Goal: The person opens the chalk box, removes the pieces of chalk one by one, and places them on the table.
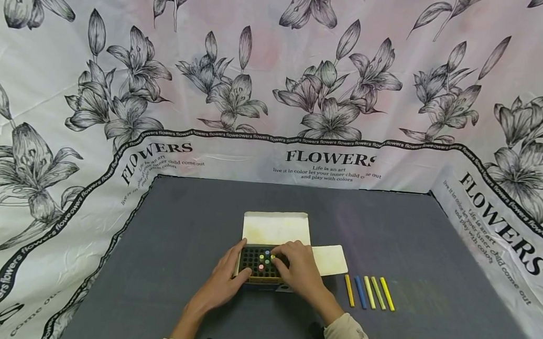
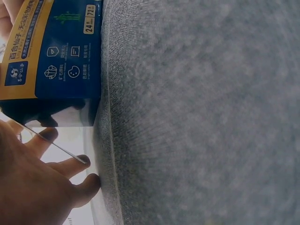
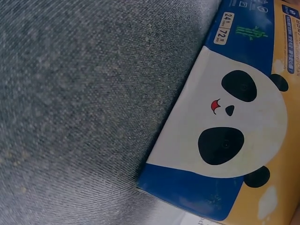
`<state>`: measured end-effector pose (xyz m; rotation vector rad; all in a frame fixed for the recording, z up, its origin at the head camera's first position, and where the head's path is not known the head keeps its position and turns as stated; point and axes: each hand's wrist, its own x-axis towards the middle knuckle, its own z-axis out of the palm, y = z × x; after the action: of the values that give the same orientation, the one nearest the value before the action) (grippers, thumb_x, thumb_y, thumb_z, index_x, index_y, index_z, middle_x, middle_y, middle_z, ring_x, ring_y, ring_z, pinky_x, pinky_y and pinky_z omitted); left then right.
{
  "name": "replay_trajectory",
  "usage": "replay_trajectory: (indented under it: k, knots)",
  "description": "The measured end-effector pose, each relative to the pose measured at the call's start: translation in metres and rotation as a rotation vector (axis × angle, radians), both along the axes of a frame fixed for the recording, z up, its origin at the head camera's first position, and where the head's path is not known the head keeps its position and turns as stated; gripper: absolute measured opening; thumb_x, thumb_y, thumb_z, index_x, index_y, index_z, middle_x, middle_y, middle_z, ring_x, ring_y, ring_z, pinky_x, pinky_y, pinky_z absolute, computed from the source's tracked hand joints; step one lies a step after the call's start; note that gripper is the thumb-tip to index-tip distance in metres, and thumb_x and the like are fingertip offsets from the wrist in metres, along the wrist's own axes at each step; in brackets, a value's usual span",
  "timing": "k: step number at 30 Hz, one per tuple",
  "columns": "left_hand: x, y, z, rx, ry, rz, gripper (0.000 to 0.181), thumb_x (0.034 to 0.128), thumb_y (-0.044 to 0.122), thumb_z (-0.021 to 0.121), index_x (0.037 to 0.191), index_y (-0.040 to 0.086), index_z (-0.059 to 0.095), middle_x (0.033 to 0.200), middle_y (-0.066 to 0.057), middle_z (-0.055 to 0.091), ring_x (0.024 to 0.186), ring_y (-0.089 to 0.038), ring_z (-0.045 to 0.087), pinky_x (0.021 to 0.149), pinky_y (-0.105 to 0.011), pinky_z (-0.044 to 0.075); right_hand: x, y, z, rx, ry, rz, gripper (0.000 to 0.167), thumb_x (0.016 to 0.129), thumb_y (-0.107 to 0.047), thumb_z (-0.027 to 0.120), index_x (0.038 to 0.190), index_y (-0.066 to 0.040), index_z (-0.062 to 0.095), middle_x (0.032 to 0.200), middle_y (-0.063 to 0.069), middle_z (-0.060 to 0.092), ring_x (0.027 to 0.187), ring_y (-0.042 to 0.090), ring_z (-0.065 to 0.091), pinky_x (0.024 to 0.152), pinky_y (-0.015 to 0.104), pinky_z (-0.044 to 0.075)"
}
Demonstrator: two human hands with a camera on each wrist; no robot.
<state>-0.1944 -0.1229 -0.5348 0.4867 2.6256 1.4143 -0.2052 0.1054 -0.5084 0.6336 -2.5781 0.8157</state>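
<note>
A chalk box [image 1: 258, 280] with a panda front stands on the grey surface, its lid [image 1: 274, 228] folded back and a side flap [image 1: 329, 259] out to the right. Several coloured chalk ends show in its dark holed tray [image 1: 249, 258]. My left hand [image 1: 223, 280] holds the box at its left side, thumb at the front corner. Over the tray's right part, my right hand [image 1: 300, 271] pinches a yellow chalk [image 1: 272, 257] at its top. The left wrist view shows the box's blue and orange side [image 2: 70, 61]; the right wrist view shows the panda face [image 3: 234, 112].
To the right of the box lie several chalks in a row: an orange one [image 1: 349, 290], a blue one [image 1: 360, 292] and yellowish ones [image 1: 387, 293]. A flower-printed cloth [image 1: 234, 159] surrounds the grey surface [image 1: 193, 211] at the back and sides.
</note>
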Motion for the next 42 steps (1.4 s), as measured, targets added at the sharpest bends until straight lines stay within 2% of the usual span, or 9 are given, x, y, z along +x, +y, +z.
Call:
replay_trajectory:
  k: [6, 16, 21, 30, 34, 42]
  knots:
    - [0.0, 0.0, 0.0, 0.021, -0.007, -0.001, 0.072, 0.1056, 0.034, 0.054, 0.165, 0.023, 0.016, 0.17, -0.012, 0.021, 0.155, -0.044, 0.021, 0.111, -0.077, 0.022, 0.0, 0.0, -0.001, -0.038, 0.001, 0.007, 0.013, 0.09, -0.016, 0.079, 0.102, -0.019, 0.078, 0.094, -0.006, 0.076, 0.079, 0.011, 0.055, 0.076, 0.032, 0.033]
    - [0.0, 0.001, -0.001, 0.02, -0.009, 0.005, 0.072, 0.1055, 0.034, 0.054, 0.165, 0.025, 0.015, 0.17, -0.012, 0.021, 0.155, -0.044, 0.02, 0.111, -0.078, 0.021, 0.001, 0.0, 0.003, -0.117, -0.008, 0.024, 0.014, 0.09, -0.012, 0.077, 0.104, -0.014, 0.076, 0.095, -0.005, 0.076, 0.08, 0.011, 0.055, 0.077, 0.033, 0.033]
    - [0.0, 0.001, 0.0, 0.019, -0.021, 0.01, 0.072, 0.1054, 0.036, 0.054, 0.165, 0.028, 0.016, 0.17, -0.011, 0.02, 0.155, -0.044, 0.019, 0.111, -0.078, 0.021, 0.002, 0.001, 0.005, -0.167, -0.011, 0.037, 0.014, 0.091, -0.011, 0.076, 0.105, -0.011, 0.075, 0.088, -0.006, 0.072, 0.077, 0.009, 0.052, 0.08, 0.035, 0.035]
    - [0.001, 0.001, -0.001, 0.015, -0.021, 0.02, 0.073, 0.1044, 0.035, 0.055, 0.165, 0.027, 0.016, 0.17, -0.012, 0.021, 0.155, -0.045, 0.019, 0.111, -0.078, 0.02, 0.002, 0.004, 0.009, -0.25, 0.05, 0.084, 0.015, 0.092, -0.008, 0.075, 0.106, -0.008, 0.074, 0.082, -0.007, 0.068, 0.075, 0.004, 0.05, 0.081, 0.037, 0.037]
    - [0.001, 0.001, -0.001, 0.009, -0.022, 0.016, 0.072, 0.1052, 0.035, 0.054, 0.165, 0.026, 0.015, 0.17, -0.013, 0.02, 0.155, -0.045, 0.019, 0.111, -0.078, 0.021, 0.003, 0.005, 0.011, -0.266, 0.07, 0.077, 0.017, 0.092, -0.008, 0.075, 0.109, -0.007, 0.074, 0.083, -0.007, 0.068, 0.076, 0.005, 0.052, 0.081, 0.036, 0.034]
    - [0.0, 0.002, 0.0, 0.003, -0.012, 0.021, 0.072, 0.1047, 0.036, 0.054, 0.165, 0.026, 0.017, 0.169, -0.012, 0.022, 0.154, -0.045, 0.021, 0.11, -0.078, 0.023, 0.005, 0.01, 0.017, -0.312, 0.128, 0.061, 0.02, 0.09, -0.006, 0.075, 0.11, -0.009, 0.073, 0.09, -0.003, 0.07, 0.082, 0.01, 0.061, 0.084, 0.039, 0.038]
